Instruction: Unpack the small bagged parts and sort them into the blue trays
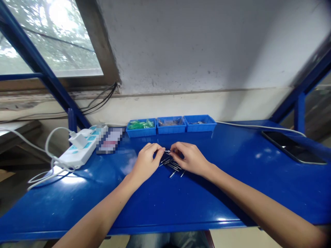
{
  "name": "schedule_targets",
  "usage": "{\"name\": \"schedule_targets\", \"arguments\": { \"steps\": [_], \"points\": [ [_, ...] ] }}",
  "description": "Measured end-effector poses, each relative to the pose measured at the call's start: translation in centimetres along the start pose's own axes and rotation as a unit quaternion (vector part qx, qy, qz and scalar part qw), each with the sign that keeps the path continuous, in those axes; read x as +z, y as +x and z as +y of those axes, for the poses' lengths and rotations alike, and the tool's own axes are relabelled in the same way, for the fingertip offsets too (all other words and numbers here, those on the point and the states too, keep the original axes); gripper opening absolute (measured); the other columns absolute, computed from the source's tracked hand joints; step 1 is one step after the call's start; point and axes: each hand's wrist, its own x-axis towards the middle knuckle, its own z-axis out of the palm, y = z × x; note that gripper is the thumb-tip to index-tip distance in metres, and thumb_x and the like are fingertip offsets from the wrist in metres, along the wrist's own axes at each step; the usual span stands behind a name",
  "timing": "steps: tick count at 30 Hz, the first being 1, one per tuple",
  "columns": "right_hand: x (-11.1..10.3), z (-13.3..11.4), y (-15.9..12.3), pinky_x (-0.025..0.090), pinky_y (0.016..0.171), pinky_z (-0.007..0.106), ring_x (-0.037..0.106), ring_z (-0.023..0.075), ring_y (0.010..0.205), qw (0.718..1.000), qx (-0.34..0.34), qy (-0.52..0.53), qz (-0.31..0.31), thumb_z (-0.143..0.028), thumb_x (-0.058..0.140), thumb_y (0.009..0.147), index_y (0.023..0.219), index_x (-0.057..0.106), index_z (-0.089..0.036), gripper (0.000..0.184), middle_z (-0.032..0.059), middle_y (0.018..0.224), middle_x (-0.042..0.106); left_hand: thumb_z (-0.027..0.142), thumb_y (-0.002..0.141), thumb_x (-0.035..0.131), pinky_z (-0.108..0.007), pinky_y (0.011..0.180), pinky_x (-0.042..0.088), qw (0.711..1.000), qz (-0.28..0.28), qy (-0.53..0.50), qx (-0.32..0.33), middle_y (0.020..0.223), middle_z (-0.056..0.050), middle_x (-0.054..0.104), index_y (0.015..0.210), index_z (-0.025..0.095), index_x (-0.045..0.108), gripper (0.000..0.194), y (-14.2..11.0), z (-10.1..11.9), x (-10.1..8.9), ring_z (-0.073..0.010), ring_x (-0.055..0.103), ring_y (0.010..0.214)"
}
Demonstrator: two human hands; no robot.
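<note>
Between my two hands a thin metal rod [167, 151] is held level, one end in each pinch. My left hand [148, 159] closes thumb and forefinger on its left end. The right end is in the closed fingers of my right hand [190, 158], which partly hide it. Just below lies a loose pile of slim metal rods [174, 165] on the blue table [160, 203], pointing in mixed directions. Some of the pile is covered by my right hand. The exact kind of rod is too small to make out.
Behind my hands stand three blue bins: one with green bagged pieces [141, 124], one with a clear bag [170, 122], one with metal pieces [199, 122]. A white power strip [81, 148] with cables and a pixelated item [110, 140] are left; a dark phone [293, 147] lies right.
</note>
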Motion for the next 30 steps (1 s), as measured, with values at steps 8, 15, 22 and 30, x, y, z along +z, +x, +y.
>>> {"name": "schedule_targets", "arguments": {
  "steps": [8,15,22,30],
  "points": [
    [0.01,0.02,0.08,0.036,0.062,0.023,0.054,0.0128,0.068,0.998,-0.034,-0.048,-0.018,-0.021,0.050,0.086,0.091,0.056,-0.019,0.008,0.0022,0.079,0.062,0.027,0.091,0.045,-0.027,0.068,0.040,1.000,-0.024,-0.004,0.013,0.068,0.001,0.059,0.069,0.019,0.054,0.025,-0.13,0.29,0.07,-0.0150,0.053,0.069],
    [0.04,-0.36,0.02,0.034,0.065,0.026,0.052,0.0144,0.069,0.993,-0.033,-0.112,-0.033,-0.020,0.049,0.084,0.085,0.061,-0.018,0.012,0.0029,0.075,0.061,0.027,0.089,0.048,-0.028,0.067,0.040,0.999,-0.040,0.013,0.022,0.067,0.000,0.058,0.067,0.019,0.054,0.024,-0.23,0.40,0.20,-0.0154,0.052,0.069],
    [-0.15,-0.60,0.11,0.032,0.063,0.026,0.049,0.0143,0.066,0.992,-0.029,-0.115,-0.042,-0.019,0.050,0.080,0.078,0.061,-0.018,0.011,0.0021,0.071,0.060,0.029,0.089,0.049,-0.029,0.068,0.042,0.998,-0.049,0.007,0.032,0.069,0.000,0.060,0.073,0.020,0.057,0.020,-0.45,0.40,0.36,-0.0159,0.053,0.072],
    [-0.09,-0.44,0.03,0.037,0.064,0.025,0.054,0.0146,0.069,0.998,-0.011,-0.053,-0.039,-0.020,0.049,0.084,0.085,0.059,-0.018,0.011,0.0028,0.074,0.061,0.024,0.087,0.050,-0.030,0.073,0.043,0.999,-0.028,-0.001,0.038,0.077,-0.001,0.062,0.084,0.021,0.058,0.009,-0.27,0.34,-0.07,-0.0170,0.056,0.077]
  ]
}}
